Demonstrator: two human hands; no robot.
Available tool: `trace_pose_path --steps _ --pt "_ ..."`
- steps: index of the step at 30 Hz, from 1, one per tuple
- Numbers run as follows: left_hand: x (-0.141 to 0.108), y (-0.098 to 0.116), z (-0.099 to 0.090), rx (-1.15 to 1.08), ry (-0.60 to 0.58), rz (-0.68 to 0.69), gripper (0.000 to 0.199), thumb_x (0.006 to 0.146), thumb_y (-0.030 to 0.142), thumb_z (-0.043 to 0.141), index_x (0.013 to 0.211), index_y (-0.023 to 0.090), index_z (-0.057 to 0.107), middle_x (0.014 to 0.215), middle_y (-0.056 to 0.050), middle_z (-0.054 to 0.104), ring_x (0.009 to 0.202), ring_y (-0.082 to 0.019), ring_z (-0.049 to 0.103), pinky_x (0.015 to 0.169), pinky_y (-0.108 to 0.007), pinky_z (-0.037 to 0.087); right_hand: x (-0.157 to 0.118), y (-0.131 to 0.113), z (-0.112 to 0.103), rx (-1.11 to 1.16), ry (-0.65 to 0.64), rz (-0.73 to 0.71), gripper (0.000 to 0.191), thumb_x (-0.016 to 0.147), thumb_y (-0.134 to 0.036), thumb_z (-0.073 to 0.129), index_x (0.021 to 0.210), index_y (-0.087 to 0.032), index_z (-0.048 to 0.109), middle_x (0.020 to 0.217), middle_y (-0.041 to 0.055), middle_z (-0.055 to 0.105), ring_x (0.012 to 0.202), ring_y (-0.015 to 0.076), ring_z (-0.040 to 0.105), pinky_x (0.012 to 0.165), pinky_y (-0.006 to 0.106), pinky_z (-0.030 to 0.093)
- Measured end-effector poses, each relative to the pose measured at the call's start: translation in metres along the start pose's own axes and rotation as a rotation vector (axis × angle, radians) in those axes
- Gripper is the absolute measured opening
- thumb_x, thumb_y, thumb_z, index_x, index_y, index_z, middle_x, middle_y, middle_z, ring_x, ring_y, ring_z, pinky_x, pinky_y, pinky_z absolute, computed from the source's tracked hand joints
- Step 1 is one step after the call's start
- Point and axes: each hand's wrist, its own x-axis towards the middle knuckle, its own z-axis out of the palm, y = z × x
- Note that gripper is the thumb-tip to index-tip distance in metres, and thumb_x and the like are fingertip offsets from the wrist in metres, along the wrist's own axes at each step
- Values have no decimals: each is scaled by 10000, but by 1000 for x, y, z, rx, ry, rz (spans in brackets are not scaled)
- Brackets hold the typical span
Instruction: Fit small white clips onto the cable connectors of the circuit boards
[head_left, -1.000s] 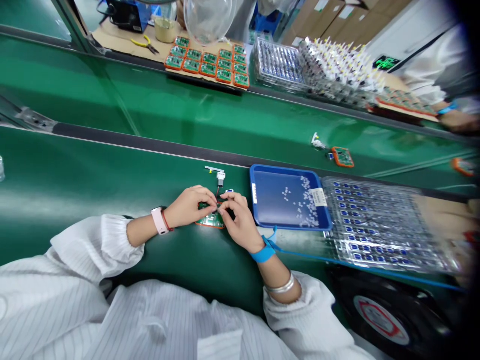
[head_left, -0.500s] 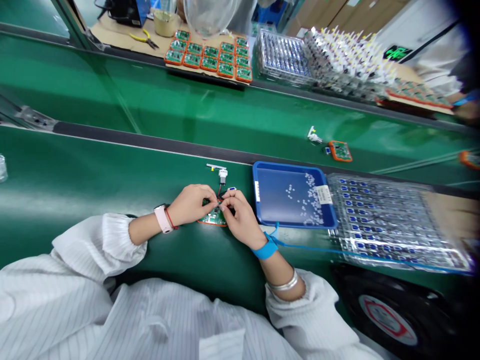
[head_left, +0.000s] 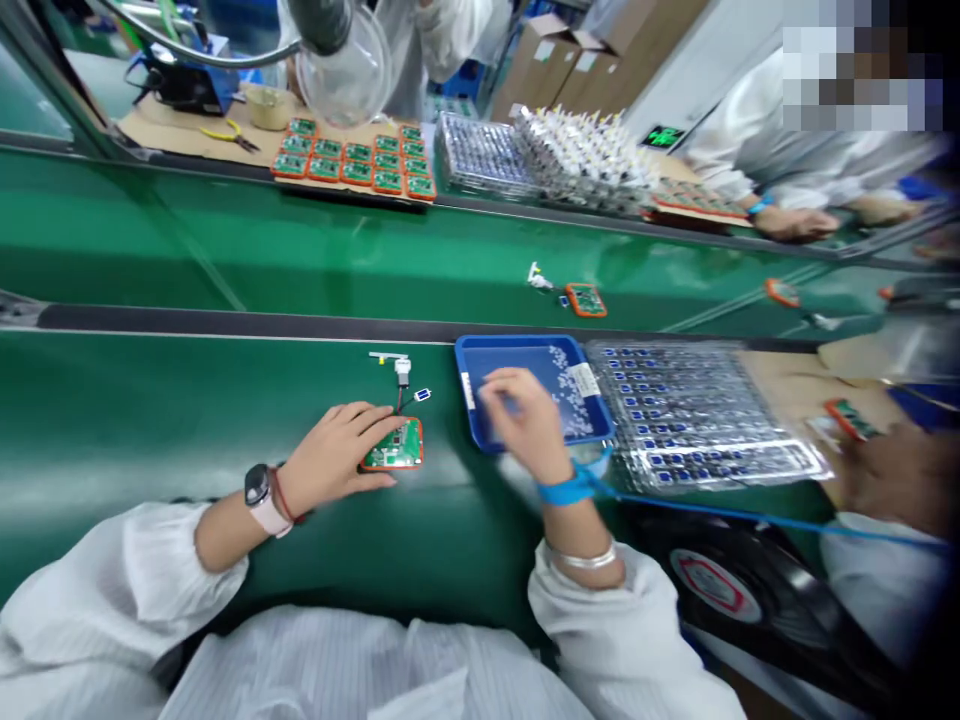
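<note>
My left hand (head_left: 337,448) lies at the left side of a green circuit board (head_left: 401,445) with an orange rim. Its fingers are stretched over the board's upper left part, and the thumb extends below the lower edge. From the board's top, thin wires lead to a white connector piece (head_left: 403,368) and a small blue-and-white part (head_left: 423,395). Over the blue tray (head_left: 471,430) hangs my right hand (head_left: 529,420), its fingers bent and their tips smeared by motion. Whether it holds anything is not visible. Small clear-white pieces (head_left: 559,375) are scattered in the tray's right side.
Clear plastic trays (head_left: 675,420) of blue parts stand right of the blue tray, beside a black reel (head_left: 720,585). Across the green belt, which carries another board (head_left: 585,299), are rows of boards (head_left: 356,160). A co-worker's hands (head_left: 799,222) are at the far right.
My right hand has left the board and moved right over the blue tray. My left hand has let go of the wire area and spread along the board's left side. The view has shifted right.
</note>
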Motion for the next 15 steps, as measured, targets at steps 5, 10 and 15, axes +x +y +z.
trace_pose_path --steps 5,10,15 --pt "6 -1 -6 8 -52 21 551 769 437 643 1252 218 493 1095 -96 630 933 -270 580 808 -419 451 -14 90 -70 -425 113 337 59 708 -212 536 670 -188 575 714 67 590 692 205 544 693 367 460" --pt "52 -24 -37 -637 77 -250 563 726 465 674 1177 188 482 984 -79 675 880 -214 635 776 -347 491 -26 104 -76 -413 -26 408 96 699 -263 557 682 -186 612 728 61 622 662 187 562 677 337 462" --pt "109 -73 -68 -583 721 -328 609 713 419 707 1171 112 449 1012 -106 654 873 -184 624 785 -326 469 -24 93 -68 -320 -103 458 114 677 -298 611 712 -190 619 643 24 621 584 167 571 601 301 464"
